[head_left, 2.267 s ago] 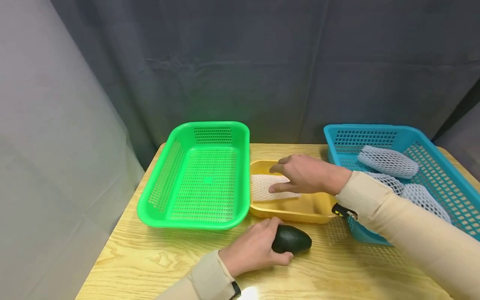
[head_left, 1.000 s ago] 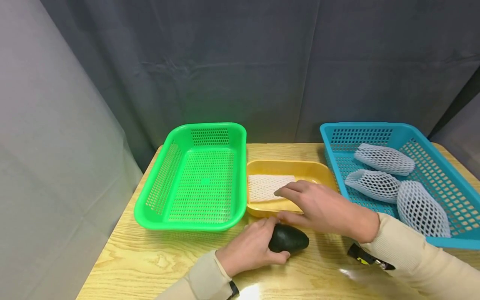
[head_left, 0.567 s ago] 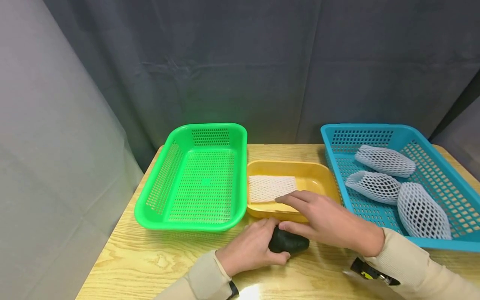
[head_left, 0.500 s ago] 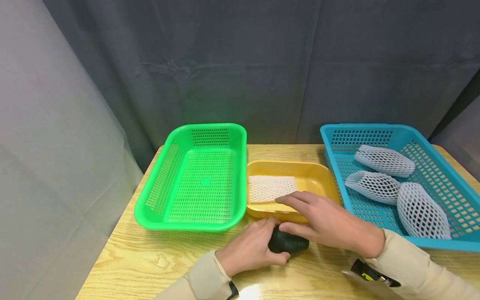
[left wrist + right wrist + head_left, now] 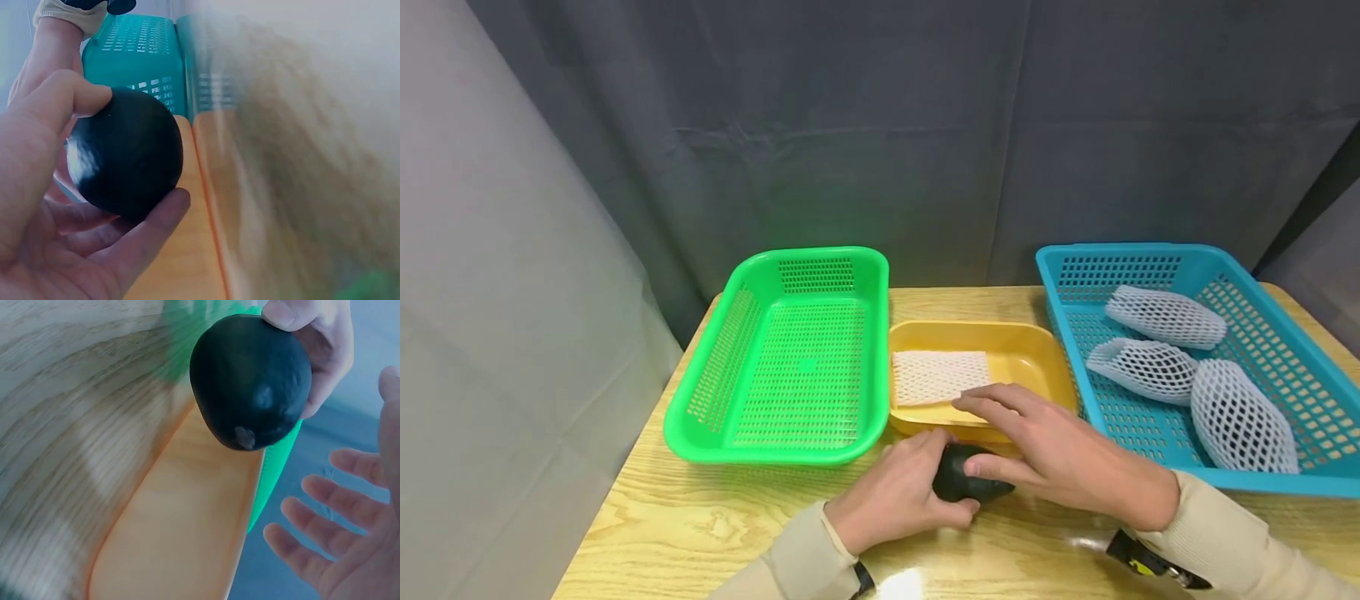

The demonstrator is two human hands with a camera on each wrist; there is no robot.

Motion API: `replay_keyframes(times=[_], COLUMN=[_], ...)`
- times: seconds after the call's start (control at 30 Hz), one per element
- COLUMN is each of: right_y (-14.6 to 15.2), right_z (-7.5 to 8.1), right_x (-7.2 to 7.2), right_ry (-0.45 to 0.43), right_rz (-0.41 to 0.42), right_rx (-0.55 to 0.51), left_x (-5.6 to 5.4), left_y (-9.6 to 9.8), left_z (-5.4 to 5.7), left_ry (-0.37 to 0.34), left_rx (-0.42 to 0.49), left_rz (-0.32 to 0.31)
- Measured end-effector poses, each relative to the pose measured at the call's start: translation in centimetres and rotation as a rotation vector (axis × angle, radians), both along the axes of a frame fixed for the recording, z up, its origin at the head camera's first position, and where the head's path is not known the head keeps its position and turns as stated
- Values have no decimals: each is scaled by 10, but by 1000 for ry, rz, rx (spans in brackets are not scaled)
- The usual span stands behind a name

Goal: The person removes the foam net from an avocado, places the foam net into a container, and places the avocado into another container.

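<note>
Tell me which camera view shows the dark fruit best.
Right wrist: the dark fruit is large and barely covered. Left wrist: also large, but more covered. Head: small, partly hidden by the left hand and right hand.

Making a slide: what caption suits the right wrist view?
Left grip holding a dark fruit, right grip alongside with its fingers spread.

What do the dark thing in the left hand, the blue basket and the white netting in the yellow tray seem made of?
Dark thing: probably fruit skin, smooth with bright highlights, though imitation is possible.
Blue basket: likely moulded plastic, evenly coloured with regular holes.
White netting: perhaps foam, matte with open mesh.
</note>
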State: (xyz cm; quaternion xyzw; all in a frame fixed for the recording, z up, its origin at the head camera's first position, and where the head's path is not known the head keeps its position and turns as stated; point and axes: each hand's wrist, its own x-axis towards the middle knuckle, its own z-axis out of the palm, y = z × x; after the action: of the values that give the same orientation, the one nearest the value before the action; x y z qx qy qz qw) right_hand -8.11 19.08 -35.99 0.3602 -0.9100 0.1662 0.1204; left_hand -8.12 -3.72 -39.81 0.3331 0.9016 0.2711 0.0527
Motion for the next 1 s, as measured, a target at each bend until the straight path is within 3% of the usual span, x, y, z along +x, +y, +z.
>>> replay_keyframes(times=[0.37, 1.0], right_y=[1, 2], right_z=[10, 24], right_x=[-2, -6], right_ry=[38, 56], right_rz=[34, 44], right_rx=[-64, -75], left_x=[1, 2], left_y=[-3, -7], left_z=[14, 39], left_ry=[90, 142], left_rx=[36, 67], left_rz=[10, 17])
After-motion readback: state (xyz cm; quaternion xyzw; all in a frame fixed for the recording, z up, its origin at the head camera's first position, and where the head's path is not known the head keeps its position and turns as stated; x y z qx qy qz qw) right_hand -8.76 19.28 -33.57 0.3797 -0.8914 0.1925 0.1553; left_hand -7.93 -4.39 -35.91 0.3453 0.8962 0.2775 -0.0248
